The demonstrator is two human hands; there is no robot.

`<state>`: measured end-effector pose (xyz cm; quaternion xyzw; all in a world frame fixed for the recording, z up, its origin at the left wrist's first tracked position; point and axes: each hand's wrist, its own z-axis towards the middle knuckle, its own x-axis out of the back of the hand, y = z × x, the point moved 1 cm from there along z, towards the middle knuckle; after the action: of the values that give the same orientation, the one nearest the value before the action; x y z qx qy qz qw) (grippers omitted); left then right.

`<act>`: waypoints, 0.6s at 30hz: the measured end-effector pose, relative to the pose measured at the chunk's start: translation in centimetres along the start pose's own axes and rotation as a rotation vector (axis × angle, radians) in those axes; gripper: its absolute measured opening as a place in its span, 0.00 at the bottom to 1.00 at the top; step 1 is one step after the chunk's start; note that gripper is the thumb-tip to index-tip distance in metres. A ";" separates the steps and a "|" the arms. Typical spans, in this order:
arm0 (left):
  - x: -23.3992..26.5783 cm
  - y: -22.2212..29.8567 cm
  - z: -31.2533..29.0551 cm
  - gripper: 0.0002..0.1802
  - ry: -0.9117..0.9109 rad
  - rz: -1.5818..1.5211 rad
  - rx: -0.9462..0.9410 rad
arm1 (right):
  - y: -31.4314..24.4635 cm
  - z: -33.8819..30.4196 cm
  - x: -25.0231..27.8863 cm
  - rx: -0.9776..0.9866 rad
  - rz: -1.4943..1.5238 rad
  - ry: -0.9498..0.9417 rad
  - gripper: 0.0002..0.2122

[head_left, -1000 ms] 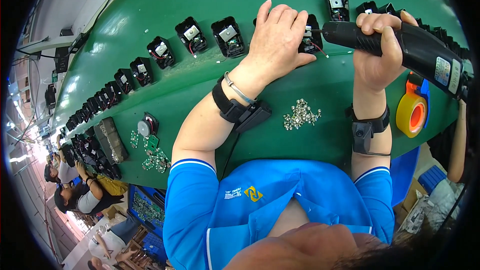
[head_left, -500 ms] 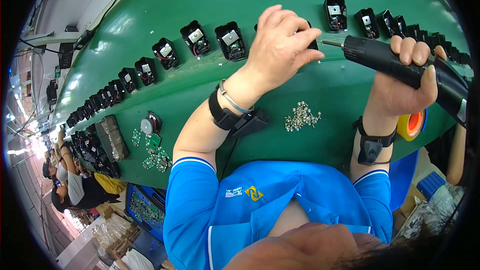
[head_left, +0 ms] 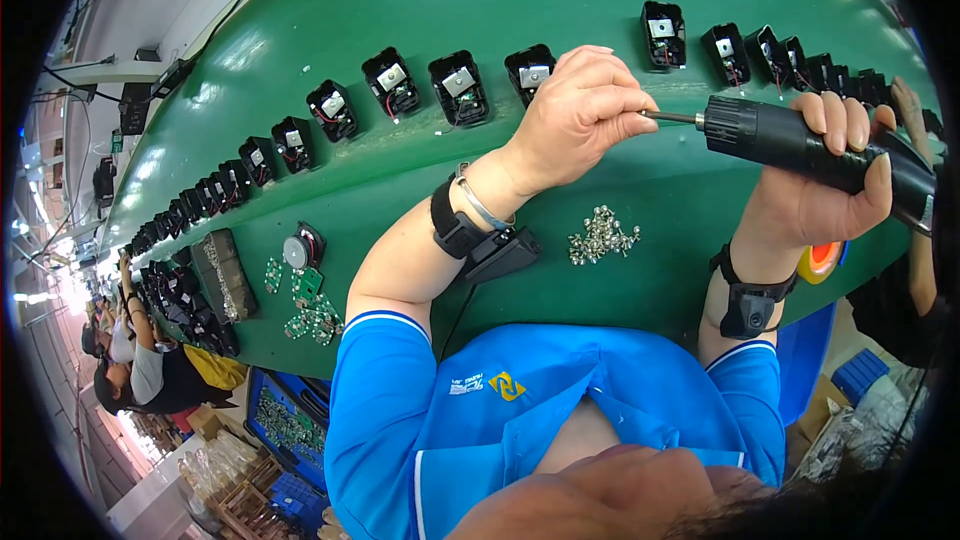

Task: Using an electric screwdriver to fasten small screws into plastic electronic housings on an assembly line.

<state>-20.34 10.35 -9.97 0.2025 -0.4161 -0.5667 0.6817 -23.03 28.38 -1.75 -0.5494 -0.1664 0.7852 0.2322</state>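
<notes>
My right hand [head_left: 815, 190] is wrapped round a black electric screwdriver [head_left: 765, 135], held roughly level with its bit [head_left: 675, 118] pointing left. At the bit's tip, the thumb and fingers of my left hand [head_left: 580, 120] are pinched together; whatever they hold there is hidden. Just behind my left hand stands an open black plastic housing [head_left: 529, 66] with a pale metal piece inside, partly covered by my fingers. Another such housing [head_left: 663, 35] stands beyond the bit. Nearer to me, a small heap of silvery screws [head_left: 603, 236] lies on the green table.
Rows of similar black housings [head_left: 458, 88] curve away left and right along the green table [head_left: 400, 190]. Left of me lie circuit boards [head_left: 308, 285], a round speaker [head_left: 297, 251] and a grey tray [head_left: 222, 275]. An orange-yellow tape roll [head_left: 822, 262] sits at right. Other people are at both sides.
My left hand has come back from the housing, uncovering part of it, and its fingertips now meet the bit's tip. The screwdriver has shifted slightly right and nearer. A person's hand has appeared at far right.
</notes>
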 end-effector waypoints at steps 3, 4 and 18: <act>0.1 -0.2 -0.1 0.10 -0.031 -0.032 0.020 | 0.0 -0.3 -0.5 -0.003 -0.035 -0.031 0.15; 0.1 -0.2 -0.2 0.12 -0.047 -0.042 0.038 | -0.1 -0.4 -0.6 -0.004 -0.035 -0.031 0.15; 1.3 -1.4 -1.0 0.37 -0.281 0.677 0.159 | 4.4 -0.8 0.5 0.079 -0.358 -0.111 0.14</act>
<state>-20.41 8.51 -11.17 0.0260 -0.5919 -0.2972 0.7488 -23.29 24.96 -4.72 -0.4573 -0.2430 0.7664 0.3802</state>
